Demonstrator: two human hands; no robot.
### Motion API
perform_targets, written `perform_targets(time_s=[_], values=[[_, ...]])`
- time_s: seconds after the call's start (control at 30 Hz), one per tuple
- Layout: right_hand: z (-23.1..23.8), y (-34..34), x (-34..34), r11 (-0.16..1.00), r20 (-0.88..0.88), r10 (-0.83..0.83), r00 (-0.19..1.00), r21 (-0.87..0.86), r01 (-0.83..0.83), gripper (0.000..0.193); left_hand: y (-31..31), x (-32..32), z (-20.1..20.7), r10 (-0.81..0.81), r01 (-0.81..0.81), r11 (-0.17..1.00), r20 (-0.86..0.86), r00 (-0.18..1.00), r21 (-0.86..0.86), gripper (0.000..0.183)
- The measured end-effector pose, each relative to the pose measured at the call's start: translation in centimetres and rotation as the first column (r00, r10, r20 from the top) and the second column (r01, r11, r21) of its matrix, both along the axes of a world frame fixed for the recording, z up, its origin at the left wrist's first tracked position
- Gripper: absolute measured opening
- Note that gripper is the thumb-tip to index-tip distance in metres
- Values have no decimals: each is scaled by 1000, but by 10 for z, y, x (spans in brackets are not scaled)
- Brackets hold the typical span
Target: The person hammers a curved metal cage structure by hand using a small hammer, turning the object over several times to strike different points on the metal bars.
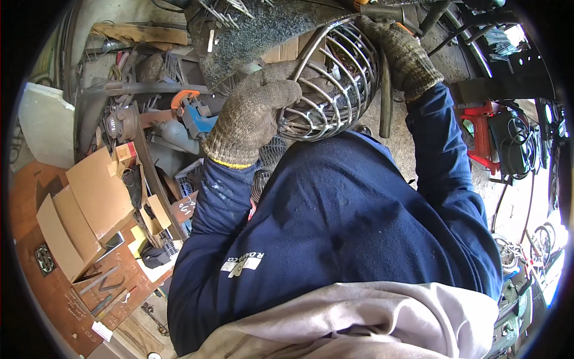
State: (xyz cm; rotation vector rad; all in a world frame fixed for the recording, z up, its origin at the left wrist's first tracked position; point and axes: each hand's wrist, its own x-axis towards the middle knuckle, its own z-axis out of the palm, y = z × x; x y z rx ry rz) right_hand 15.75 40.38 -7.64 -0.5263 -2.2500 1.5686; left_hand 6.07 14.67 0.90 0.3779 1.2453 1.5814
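Navy sleeves run up to two gloved hands: the left hand [254, 116] curls closed over the near rim of a domed wire cage [335, 84], while the right hand [400, 51] grips its far top edge, beside a dark pipe [385, 99].

Open cardboard box [84, 221] left; red machine [478, 140] right.
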Motion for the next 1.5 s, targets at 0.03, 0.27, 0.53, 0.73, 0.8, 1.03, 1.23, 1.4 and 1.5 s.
perform_targets(time_s=[0.03, 0.27, 0.53, 0.73, 0.8, 1.03, 1.23, 1.4, 1.5], values=[[-4, 1, -1, 1000, -5, 4, 1000, -27, -4, 30, 0, 0, 0, 4, -4, 1000, -8, 1000, -24, 51], [-8, 3, 11, 975, 57, 32, 998, 219, -43, 31, -4, 8, -1, -52, -39, 980, -442, 896, -194, 36], [-22, -18, 14, 998, -51, -51, 997, -44, 48, 34, -22, 26, -58, 76, -350, 936, -988, 135, 24, 26], [-4, -49, 29, 975, -73, -173, 982, 130, 181, 34, -33, 20, -51, 171, -508, 860, -914, 369, -44, 20], [-5, -61, 37, 982, -183, -138, 973, 105, 159, 32, -42, 15, -49, 176, -529, 848, -926, 333, -29, 19], [11, -112, 54, 984, 108, 82, 991, -167, -63, 27, -79, -3, -61, 116, -435, 898, -989, 97, 63, 20], [97, -160, 30, 933, -257, 258, 931, -182, -309, 46, -122, -20, -69, 249, -507, 858, -929, 273, 81, 18], [36, -218, 51, 955, -90, 72, 993, -281, -95, 44, -140, -25, -47, 314, -499, 847, -929, 196, 181, 19], [25, -236, 52, 980, 19, 189, 982, 61, -190, 41, -159, -24, -50, 302, -462, 862, -944, 135, 209, 19]])
